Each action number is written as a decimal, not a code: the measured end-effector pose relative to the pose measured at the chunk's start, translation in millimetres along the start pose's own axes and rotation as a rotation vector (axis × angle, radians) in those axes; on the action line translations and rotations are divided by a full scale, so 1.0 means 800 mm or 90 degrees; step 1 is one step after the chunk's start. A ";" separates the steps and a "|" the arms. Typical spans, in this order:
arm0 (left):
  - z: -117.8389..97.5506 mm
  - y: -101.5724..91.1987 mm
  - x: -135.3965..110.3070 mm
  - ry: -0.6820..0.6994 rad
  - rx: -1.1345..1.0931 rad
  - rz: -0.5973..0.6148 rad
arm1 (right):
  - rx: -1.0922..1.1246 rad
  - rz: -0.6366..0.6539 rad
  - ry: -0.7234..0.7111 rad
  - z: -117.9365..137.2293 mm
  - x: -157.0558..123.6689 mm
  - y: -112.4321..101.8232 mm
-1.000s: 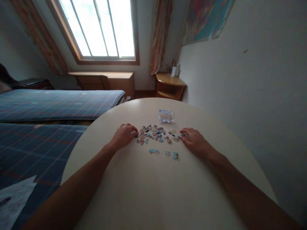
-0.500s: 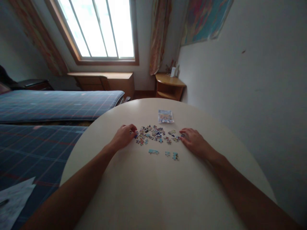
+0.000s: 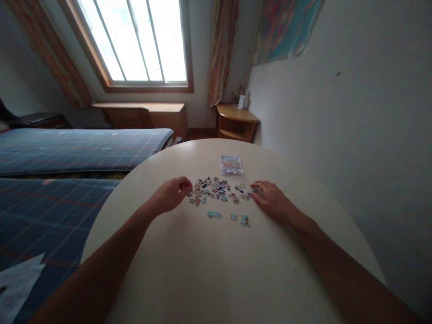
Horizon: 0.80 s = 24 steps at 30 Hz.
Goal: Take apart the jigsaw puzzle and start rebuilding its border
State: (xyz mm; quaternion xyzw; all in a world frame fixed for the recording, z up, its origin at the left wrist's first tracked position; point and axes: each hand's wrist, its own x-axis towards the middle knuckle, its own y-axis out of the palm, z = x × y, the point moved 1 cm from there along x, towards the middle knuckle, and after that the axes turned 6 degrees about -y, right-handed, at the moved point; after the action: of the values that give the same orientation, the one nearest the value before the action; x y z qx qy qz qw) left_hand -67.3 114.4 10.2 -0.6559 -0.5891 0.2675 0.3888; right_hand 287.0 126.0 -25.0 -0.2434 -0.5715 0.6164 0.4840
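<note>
Puzzle pieces [image 3: 222,186] lie spread, likely for easy viewing, between left hand [image 3: 168,193], fingers narrowed, and right hand [image 3: 274,198], fingers curved, any grip unclear.

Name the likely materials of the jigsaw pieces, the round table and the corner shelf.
Jigsaw pieces: probably printed cardboard, judging by their interlocking outlines and multicoloured patterns; too small to be sure.
Round table: perhaps laminate or painted wood, with a smooth cream top and faint sheen.
Corner shelf: seemingly varnished wood, honey-brown and slightly glossy.
</note>
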 end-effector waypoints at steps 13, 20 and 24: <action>-0.061 0.011 -0.053 0.071 -0.014 0.474 | -0.007 0.009 0.004 0.002 -0.001 -0.001; -0.063 0.013 -0.055 0.040 0.065 0.402 | 0.002 0.007 0.006 -0.001 -0.001 0.002; -0.071 0.015 -0.058 0.029 0.115 0.350 | 0.004 0.005 0.006 -0.003 -0.001 0.004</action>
State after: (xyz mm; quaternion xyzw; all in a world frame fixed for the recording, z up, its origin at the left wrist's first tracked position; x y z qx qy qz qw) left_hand -22.2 57.9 26.7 -0.7594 -0.3542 0.3997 0.3716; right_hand 288.4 127.2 -28.8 -0.2468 -0.5662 0.6188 0.4854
